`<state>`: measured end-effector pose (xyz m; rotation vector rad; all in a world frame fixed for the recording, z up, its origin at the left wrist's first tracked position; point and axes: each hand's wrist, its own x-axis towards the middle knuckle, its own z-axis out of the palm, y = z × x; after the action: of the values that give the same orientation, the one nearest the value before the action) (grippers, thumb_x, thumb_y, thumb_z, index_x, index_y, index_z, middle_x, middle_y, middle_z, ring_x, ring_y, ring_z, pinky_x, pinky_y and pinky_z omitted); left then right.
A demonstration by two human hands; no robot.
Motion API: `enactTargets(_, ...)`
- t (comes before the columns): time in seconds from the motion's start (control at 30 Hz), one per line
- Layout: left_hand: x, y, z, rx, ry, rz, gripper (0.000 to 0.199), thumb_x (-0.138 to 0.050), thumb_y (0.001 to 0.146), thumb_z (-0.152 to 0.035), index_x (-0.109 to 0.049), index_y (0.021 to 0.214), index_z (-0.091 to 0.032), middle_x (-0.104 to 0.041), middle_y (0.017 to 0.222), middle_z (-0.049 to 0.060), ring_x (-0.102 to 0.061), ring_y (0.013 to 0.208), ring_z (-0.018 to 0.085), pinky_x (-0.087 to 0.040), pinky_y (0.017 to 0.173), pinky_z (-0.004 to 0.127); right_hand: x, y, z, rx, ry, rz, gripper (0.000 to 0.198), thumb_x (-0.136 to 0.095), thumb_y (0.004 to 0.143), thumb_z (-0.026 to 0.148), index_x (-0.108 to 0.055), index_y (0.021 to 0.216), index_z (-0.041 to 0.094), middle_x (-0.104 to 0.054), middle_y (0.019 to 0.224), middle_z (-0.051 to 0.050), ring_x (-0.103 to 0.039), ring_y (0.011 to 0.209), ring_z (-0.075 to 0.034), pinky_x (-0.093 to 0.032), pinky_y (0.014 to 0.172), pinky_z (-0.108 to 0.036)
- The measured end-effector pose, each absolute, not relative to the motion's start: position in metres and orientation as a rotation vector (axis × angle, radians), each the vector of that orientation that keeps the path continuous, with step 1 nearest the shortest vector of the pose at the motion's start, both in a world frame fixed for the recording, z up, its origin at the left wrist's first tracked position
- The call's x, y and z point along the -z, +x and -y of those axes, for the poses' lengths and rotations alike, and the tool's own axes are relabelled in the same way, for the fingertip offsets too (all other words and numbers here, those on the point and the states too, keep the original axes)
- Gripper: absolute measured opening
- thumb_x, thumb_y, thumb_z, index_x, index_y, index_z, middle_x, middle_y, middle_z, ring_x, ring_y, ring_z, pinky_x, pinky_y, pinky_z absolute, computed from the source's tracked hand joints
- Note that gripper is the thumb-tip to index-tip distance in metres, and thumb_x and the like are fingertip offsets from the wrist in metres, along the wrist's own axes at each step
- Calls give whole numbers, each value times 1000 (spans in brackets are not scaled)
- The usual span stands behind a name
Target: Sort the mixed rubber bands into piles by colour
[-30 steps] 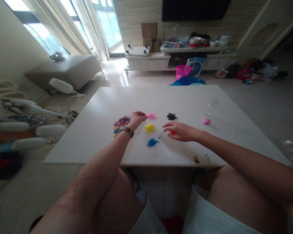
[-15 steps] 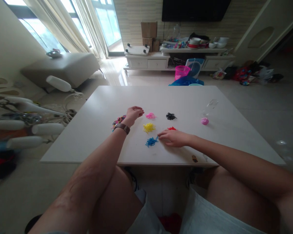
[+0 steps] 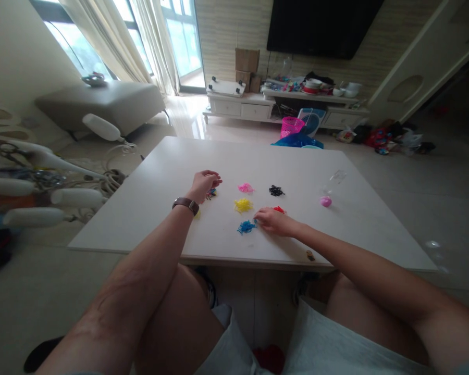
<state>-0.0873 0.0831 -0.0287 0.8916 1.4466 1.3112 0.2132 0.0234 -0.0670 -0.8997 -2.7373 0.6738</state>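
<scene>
- Head view: the left hand (image 3: 206, 182) is over the mixed-colour pile (image 3: 211, 194) on the table (image 3: 144, 219), hiding most of it; cannot tell whether its fingers grip anything
- The right hand (image 3: 275, 222) has its fingertips at a small blue band (image 3: 255, 221) beside the blue pile (image 3: 246, 227); cannot tell if they are clamped on it
- This hand partly covers the red pile (image 3: 279, 209)
- The pink basket (image 3: 291, 126) stands beyond the table, its contents unclear

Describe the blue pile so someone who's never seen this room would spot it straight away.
On the white table, look just left of the right hand. The blue pile lies there, closer to the table's near edge than the yellow pile; its solid blue sets it apart.
</scene>
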Motion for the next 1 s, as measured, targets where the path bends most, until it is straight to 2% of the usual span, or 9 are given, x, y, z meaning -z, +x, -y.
enactTargets(0.17,22,-100,-79,-1360,850,-1420,16,-63,67,-8,-65,82,-12,-72,86,11,-74,79,20,-57,77,30,84,199,-13,-780,-963,2532,34,-53,80,4,-70,104,20,-68,98,-8,-66,86,-20,-54,80,-34)
enactTargets(0.27,22,-114,-80,-1378,869,-1466,15,-63,68,-11,-65,83,-13,-72,86,11,-74,78,19,-56,73,29,85,201,-6,-902,-935,2434,32,-54,78,7,-70,103,21,-69,97,-6,-65,85,-20,-55,80,-35)
enactTargets(0.4,28,-135,-76,-1257,1142,-1811,17,-67,66,-11,-70,82,-14,-74,83,10,-71,78,20,-53,68,27,79,207,-6,-829,-1075,2214,26,-54,76,11,-70,93,23,-68,97,-6,-66,87,-21,-55,82,-37)
enactTargets(0.53,41,-147,-68,-976,1332,-2021,19,-69,64,-9,-75,81,-14,-75,82,10,-69,78,20,-51,68,26,69,206,-8,-826,-1265,1851,18,-58,74,20,-69,88,23,-70,101,-7,-66,93,-23,-54,84,-41)
enactTargets(0.63,52,-150,-64,-819,1411,-2036,19,-72,64,-11,-77,82,-14,-75,80,9,-68,77,19,-49,67,25,57,203,-3,-924,-1283,1657,20,-65,69,25,-69,88,23,-71,104,-6,-65,99,-25,-52,88,-43)
enactTargets(0.9,81,-142,-66,-661,1634,-2038,24,-74,60,-16,-78,83,-17,-72,75,5,-64,72,19,-48,67,26,9,211,6,-1172,-1206,962,18,-66,64,29,-67,82,27,-69,117,1,-55,117,-23,-43,87,-37)
enactTargets(1.0,82,-140,-68,-707,1637,-2041,15,-71,62,-16,-77,75,-18,-69,65,4,-62,68,19,-47,66,27,-4,218,5,-1193,-1207,882,16,-62,67,32,-64,82,28,-67,125,4,-50,126,-23,-39,90,-40)
